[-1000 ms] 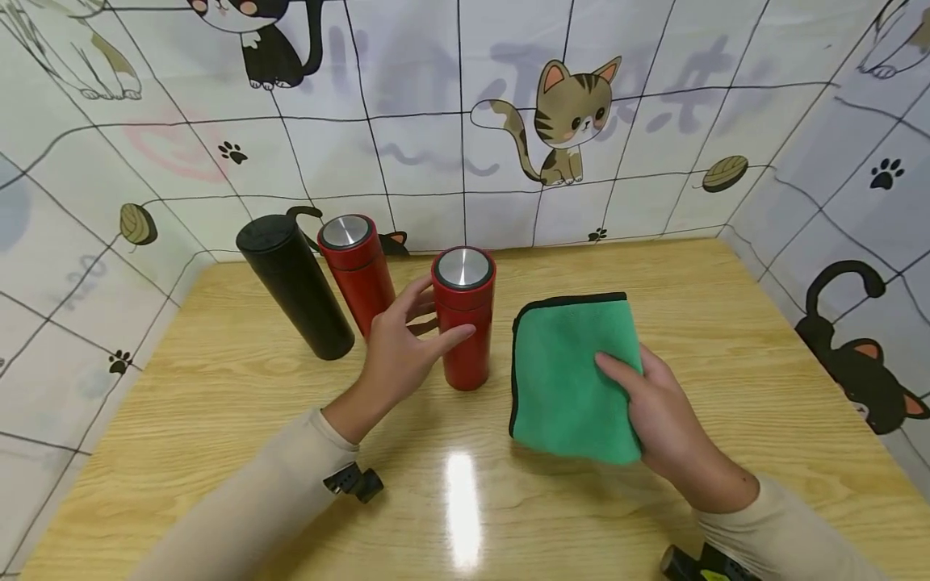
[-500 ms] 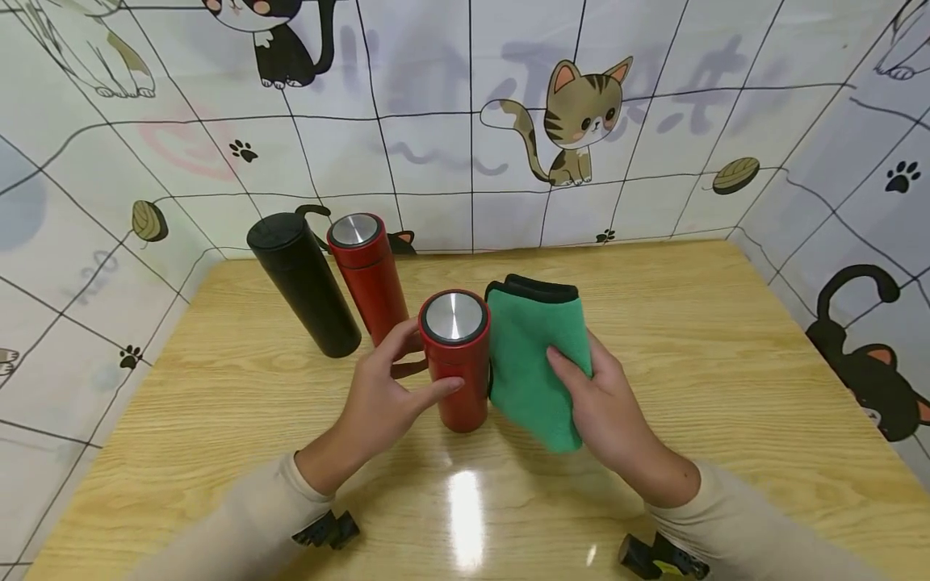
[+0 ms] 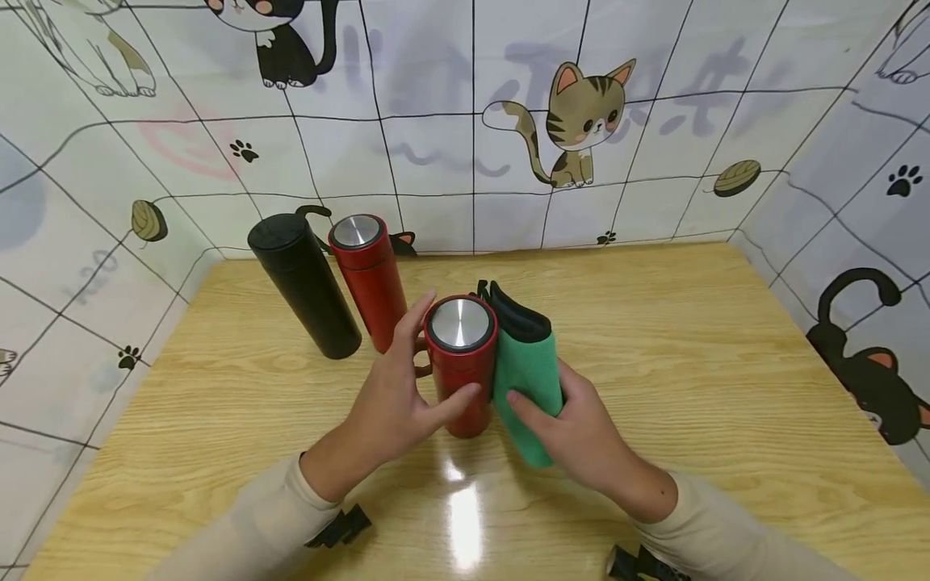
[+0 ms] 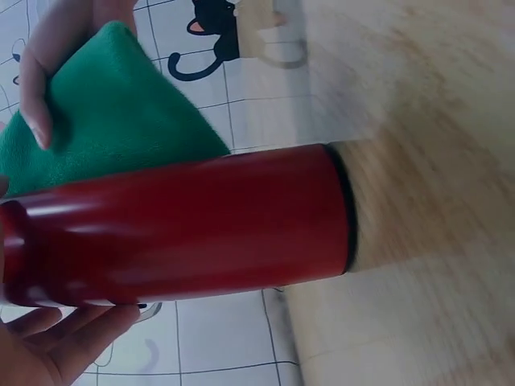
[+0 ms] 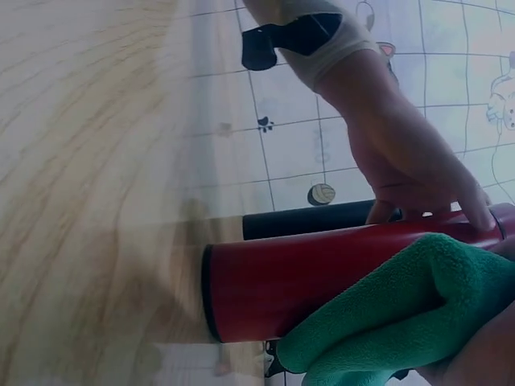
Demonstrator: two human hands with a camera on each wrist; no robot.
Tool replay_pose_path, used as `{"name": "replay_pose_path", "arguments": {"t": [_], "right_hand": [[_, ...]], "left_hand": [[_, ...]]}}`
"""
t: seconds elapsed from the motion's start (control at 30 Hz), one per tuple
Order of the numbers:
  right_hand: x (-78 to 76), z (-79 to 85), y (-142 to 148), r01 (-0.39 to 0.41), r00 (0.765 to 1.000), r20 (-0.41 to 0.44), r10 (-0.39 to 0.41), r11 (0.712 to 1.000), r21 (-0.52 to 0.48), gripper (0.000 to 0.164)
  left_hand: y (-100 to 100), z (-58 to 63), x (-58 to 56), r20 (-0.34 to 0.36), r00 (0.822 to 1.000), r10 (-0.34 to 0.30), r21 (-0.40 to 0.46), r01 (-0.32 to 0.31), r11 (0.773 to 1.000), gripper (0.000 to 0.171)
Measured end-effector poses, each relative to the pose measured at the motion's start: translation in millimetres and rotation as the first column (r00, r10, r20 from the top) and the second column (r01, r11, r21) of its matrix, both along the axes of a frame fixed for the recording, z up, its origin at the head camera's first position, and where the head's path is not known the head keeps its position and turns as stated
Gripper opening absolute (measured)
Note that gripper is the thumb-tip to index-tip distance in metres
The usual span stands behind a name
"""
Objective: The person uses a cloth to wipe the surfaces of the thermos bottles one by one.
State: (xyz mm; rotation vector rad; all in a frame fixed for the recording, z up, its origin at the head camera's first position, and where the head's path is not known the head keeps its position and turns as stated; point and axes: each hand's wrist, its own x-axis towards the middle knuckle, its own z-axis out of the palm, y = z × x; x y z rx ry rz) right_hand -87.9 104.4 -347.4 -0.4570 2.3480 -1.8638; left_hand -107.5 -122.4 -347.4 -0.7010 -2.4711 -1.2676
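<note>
Cloth [image 3: 523,365], green with black edging, touches the right side of an upright red vacuum flask [image 3: 459,371] at the wooden table [image 3: 690,363]. Left hand [image 3: 392,399] curls around the flask, thumb across its near side; right hand [image 3: 584,432] pinches the folded cloth. The step in hand appears to be wiping; the next move likely calls for a firm left grip while the cloth wraps closer.

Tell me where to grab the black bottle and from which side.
Take the black bottle around mid-body, probably from the left. It stands upright, a plain cylinder with no handle showing, and the rear red bottle stands close on its right, leaving less finger room there. The left hand is nearer, but holds the front red bottle.
</note>
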Motion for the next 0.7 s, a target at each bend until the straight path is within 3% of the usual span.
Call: {"name": "replay_pose_path", "arguments": {"t": [0.1,0.27,0.5,0.7], "right_hand": [[0.4,-4.3,-0.7,0.005,1.000,-0.017,-0.004,1.000,0.020,0.034],[-1.6,-13.4,-0.7,-0.001,0.995,-0.096,0.005,0.999,0.045,0.032],[-1.1,-22.7,-0.4,0.056,0.980,-0.195,-0.032,0.991,0.122,0.018],[-0.2,-23.6,1.8,0.020,0.976,-0.219,-0.008,0.998,0.055,0.022]], "left_hand": [[0.1,1.7,-1.1,-0.050,0.999,-0.012,-0.011,0.011,1.000,0.099],[0.7,1.7,-2.8,-0.054,0.998,-0.028,0.004,0.028,1.000,0.094],[3.2,-0.4,-3.5,-0.049,0.999,-0.008,0.010,0.008,1.000,0.094],[3.4,-0.6,-6.0,-0.076,0.997,-0.013,0.012,0.014,1.000,0.094]]}}
